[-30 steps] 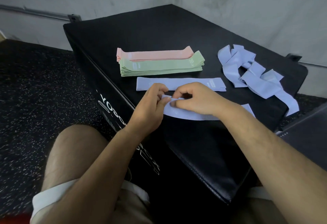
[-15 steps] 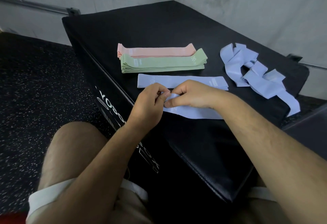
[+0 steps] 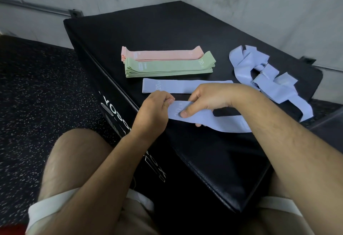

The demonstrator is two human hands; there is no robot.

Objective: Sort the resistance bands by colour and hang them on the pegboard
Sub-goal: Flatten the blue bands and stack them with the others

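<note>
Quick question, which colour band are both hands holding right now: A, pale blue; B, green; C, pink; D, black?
A: the left hand and the right hand both pinch one end of a pale blue band, while the pink stack and the green stack lie flat on the black box, away from both hands.

Held blue band (image 3: 213, 123): far end passes behind the right arm (image 3: 278, 132), not visible; its white print too blurred to read. Flat blue band (image 3: 176, 86): right end partly covered by right hand (image 3: 209, 99). White lettering (image 3: 113, 112) on the box (image 3: 185, 27) partly blocked by left arm (image 3: 104, 170).
</note>
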